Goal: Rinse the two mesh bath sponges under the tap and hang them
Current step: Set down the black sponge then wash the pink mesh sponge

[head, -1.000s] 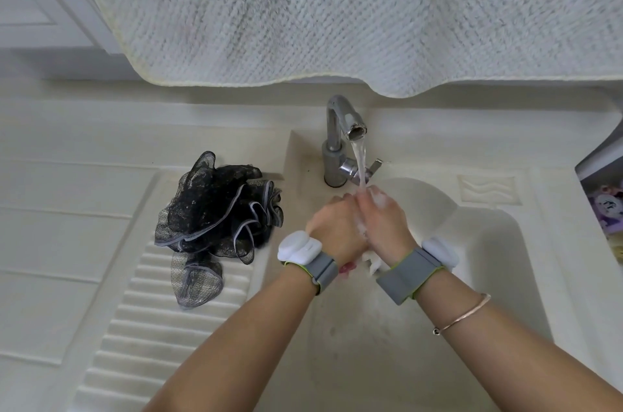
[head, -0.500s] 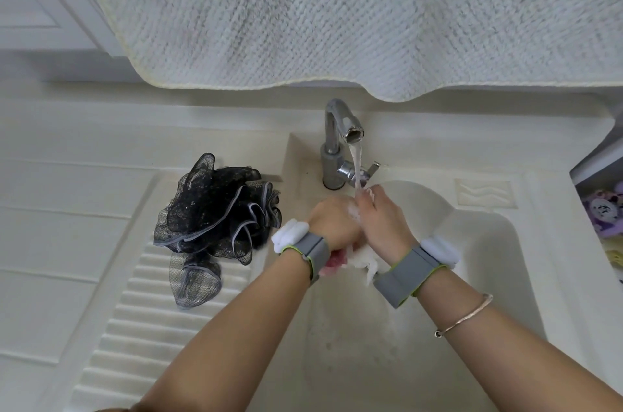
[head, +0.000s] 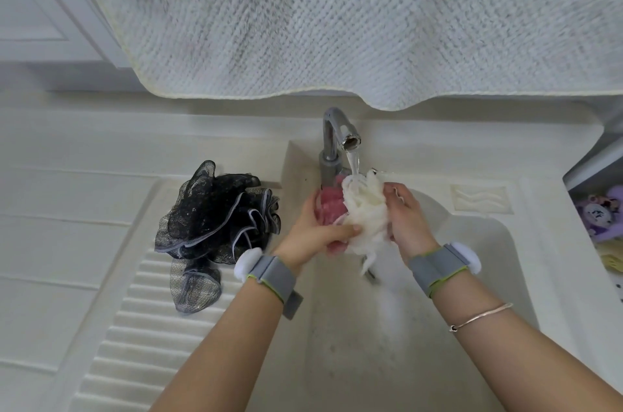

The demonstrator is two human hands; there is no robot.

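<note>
Two bare forearms come up from the bottom edge of the frame, each with a grey strap and a white pod at the wrist; the right one also wears a thin bracelet [head: 480, 317]. Beneath them is the pale basin of the sink [head: 337, 361], with a patch of white foam in the lower centre.

Just above centre, the two hands meet round one mesh sponge, pink and white [head: 354, 209]. The left hand [head: 317, 229] cups it from the left side, thumb laid across the front and fingers curled behind the pink part. The right hand [head: 406, 219] holds the white part from the right, fingers bent round it. A limp white strand hangs down from the bundle between the wrists. The sponge is held over the basin, directly under the spout, and the stream of water [head: 353, 163] lands on its top.

To the left of the hands, on the ribbed draining board [head: 135, 327] in the centre left of the frame, lies the black mesh sponge [head: 219, 212], loose and untouched, its grey-edged folds spread and one flap trailing down over the ridges.

Behind the hands stands the chrome tap [head: 332, 138], running. At the right edge a purple toy [head: 603, 214] shows in a container. Across the whole top hangs a white knitted towel [head: 337, 23], its lower hem dipping just above the tap.
</note>
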